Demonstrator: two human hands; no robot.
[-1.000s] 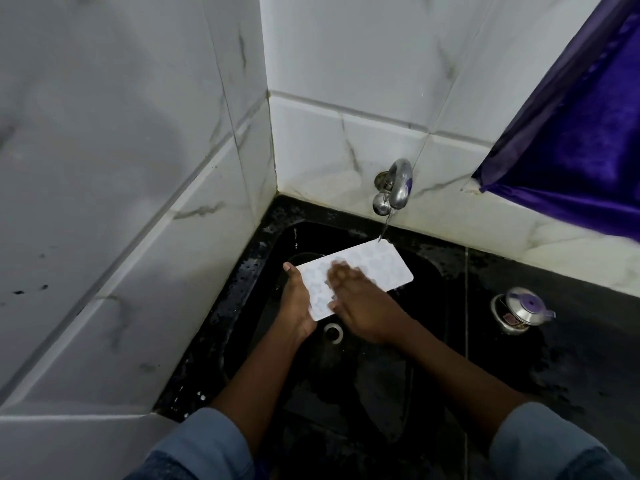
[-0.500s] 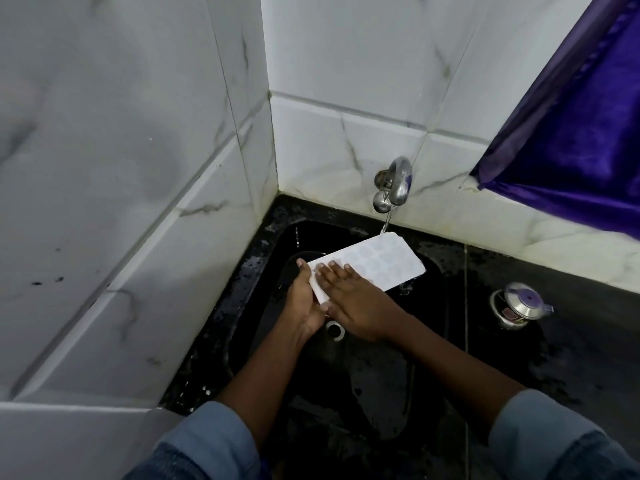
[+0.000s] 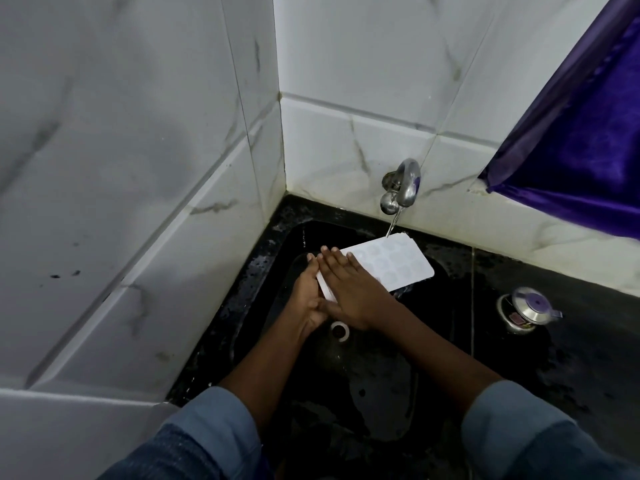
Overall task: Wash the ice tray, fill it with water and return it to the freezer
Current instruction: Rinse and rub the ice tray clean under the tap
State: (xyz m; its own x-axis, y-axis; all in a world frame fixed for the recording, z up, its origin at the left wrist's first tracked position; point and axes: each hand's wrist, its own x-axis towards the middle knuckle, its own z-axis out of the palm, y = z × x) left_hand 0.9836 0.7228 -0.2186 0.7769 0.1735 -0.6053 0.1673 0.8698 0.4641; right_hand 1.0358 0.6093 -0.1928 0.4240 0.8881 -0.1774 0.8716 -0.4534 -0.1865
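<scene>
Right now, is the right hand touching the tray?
Touching. The head view shows the right hand lying flat on the near end of the tray, its straight fingers pressed on the white surface with no gap.

The ice tray [image 3: 391, 263] was white and rectangular with rounded corners, rows of rounded cells showing. It was tilted above the black sink [image 3: 381, 393], far corner under the thin stream from the tap [image 3: 403, 185].
</scene>
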